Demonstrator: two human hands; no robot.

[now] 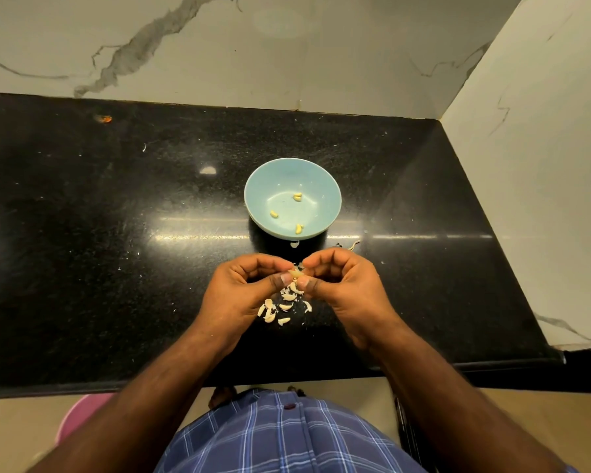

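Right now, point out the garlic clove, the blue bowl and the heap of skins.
garlic clove (296,275), head view, its exposed pale part.
blue bowl (277,179), head view, bare inner wall.
heap of skins (285,306), head view, a middle piece.

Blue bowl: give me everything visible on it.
The blue bowl is round, pale blue, smooth and faintly glossy; ceramic or plastic, hard to tell. It stands upright on the black counter. Inside lie a few small yellowish peeled pieces, scattered over its floor and near wall. The left hand and right hand pinch a garlic clove just short of it; neither touches it.
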